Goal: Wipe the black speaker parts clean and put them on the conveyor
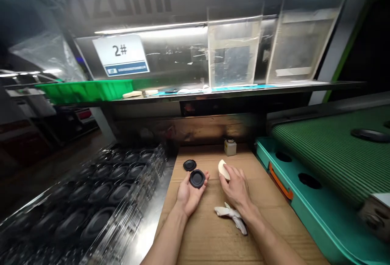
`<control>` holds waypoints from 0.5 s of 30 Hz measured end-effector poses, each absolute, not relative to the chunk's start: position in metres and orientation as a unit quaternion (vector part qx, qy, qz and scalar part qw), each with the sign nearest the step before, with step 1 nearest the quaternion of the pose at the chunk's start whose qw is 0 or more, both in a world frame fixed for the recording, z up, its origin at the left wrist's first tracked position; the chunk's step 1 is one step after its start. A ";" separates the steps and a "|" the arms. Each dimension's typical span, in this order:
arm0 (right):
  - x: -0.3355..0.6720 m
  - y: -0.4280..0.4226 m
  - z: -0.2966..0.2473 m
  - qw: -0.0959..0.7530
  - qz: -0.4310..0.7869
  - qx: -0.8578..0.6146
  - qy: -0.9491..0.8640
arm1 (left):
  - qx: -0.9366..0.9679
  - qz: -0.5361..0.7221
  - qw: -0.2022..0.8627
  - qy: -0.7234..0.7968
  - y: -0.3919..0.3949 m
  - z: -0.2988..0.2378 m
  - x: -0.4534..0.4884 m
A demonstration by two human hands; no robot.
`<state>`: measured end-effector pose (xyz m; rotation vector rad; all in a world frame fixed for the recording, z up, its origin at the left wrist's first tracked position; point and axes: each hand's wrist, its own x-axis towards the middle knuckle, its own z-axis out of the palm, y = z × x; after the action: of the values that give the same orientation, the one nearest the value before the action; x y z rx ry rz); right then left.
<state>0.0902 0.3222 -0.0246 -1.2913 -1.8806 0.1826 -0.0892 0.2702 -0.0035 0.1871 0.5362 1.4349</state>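
Fingers of the left hand [189, 197] lie open, steadying a black rubber disc [197, 178] flat on the palm, while the right hand [236, 188] curls closed around a cream foam pad [223, 169] just beside it.

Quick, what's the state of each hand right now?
Left hand: open, palm up, black disc resting on it.
Right hand: closed, holding a cream pad.

Disc [197, 178] on L hand [189, 195], 2nd disc [189, 165] ahead, rag [231, 217] by R hand [237, 188]
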 end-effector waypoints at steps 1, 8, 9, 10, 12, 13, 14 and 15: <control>0.087 0.318 -0.019 0.433 0.082 -0.498 -0.747 | 0.079 0.652 0.713 0.244 0.271 -0.006 -0.089; 0.053 0.281 -0.006 0.431 0.120 -0.404 -0.798 | 0.110 0.670 0.707 0.198 0.270 -0.012 -0.078; 0.049 0.279 -0.008 0.417 0.107 -0.403 -0.808 | 0.128 0.656 0.718 0.197 0.269 -0.012 -0.075; 0.047 0.278 -0.010 0.406 0.092 -0.412 -0.811 | 0.147 0.637 0.731 0.195 0.268 -0.013 -0.072; 0.044 0.276 -0.013 0.395 0.065 -0.451 -0.798 | 0.182 0.605 0.751 0.190 0.268 -0.014 -0.069; 0.044 0.275 -0.014 0.392 0.055 -0.469 -0.790 | 0.192 0.597 0.756 0.189 0.267 -0.015 -0.068; 0.043 0.273 -0.014 0.389 0.048 -0.477 -0.787 | 0.194 0.594 0.757 0.190 0.268 -0.015 -0.068; 0.042 0.271 -0.014 0.384 0.043 -0.477 -0.790 | 0.189 0.594 0.757 0.194 0.268 -0.016 -0.069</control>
<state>0.0424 0.2711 -0.0137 -1.2160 -2.0131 0.1087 -0.0691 0.2681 -0.0160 0.4112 0.4229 1.2948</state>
